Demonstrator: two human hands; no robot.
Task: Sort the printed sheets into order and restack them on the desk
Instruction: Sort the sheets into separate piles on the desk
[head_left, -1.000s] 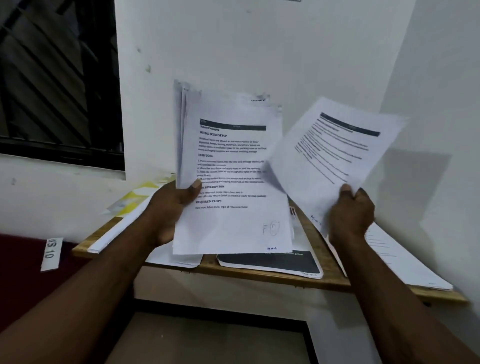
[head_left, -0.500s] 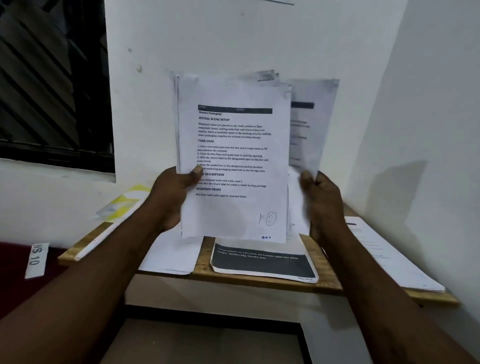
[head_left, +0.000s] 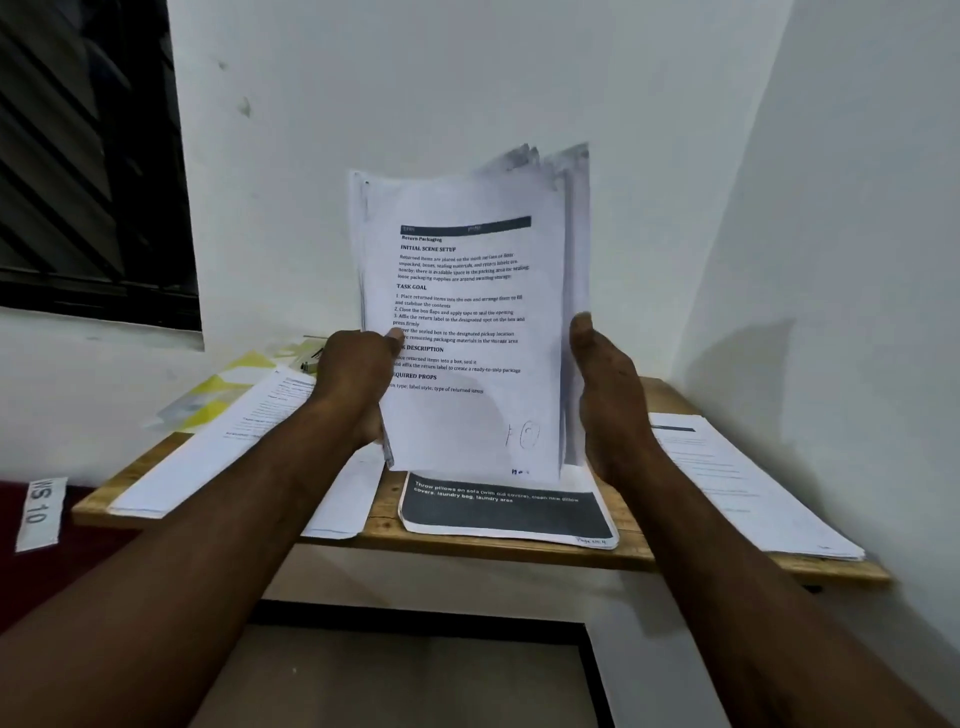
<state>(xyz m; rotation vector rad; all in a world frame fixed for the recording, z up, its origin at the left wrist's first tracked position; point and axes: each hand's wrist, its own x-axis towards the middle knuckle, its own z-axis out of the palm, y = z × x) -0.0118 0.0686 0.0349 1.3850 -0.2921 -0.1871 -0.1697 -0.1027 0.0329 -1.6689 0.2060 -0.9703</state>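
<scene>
Printed sheets (head_left: 467, 322): one upright bundle, mid-frame, held above the desk and clear of it, printed face toward the camera.
Left hand (head_left: 358, 374): grips the bundle's left edge. The thumb lies on the front page and the fingers pass behind.
Right hand (head_left: 608, 405): set against the right edge, thumb straight up along it. The fingers are hidden behind the paper, so it cannot be told whether it clasps or only presses.
Risk, slippage: the rear sheets are likely held by side pressure alone. If the right hand eases off, they could slide down onto the desk and mix with the piles there.
Risk, order: the back sheets are offset, so one could catch and fold or change place as the edges are squared.
Risk, creasing: thin paper held upright will probably buckle if the hands squeeze inward too hard.
Bundle condition: the edges are not flush. At the upper right, several sheets step out behind the front page, and their corners are blurred.
Front page: white, with a dark band at the top, bold headings, short blocks of small text and a handwritten mark near the lower right corner.
Desk (head_left: 384, 499): narrow wooden board across the lower centre of the frame, set into a wall corner.
Dark-banded sheet (head_left: 506, 512): lies flat on the desk directly below the bundle.
Left pile (head_left: 218, 447): white pages, lower left, overhanging the desk's front edge.
Right pile (head_left: 737, 478): white pages, lower right, well apart from the bundle.
Yellow paper (head_left: 228, 384): at the back of the desk, behind the left pile.
</scene>
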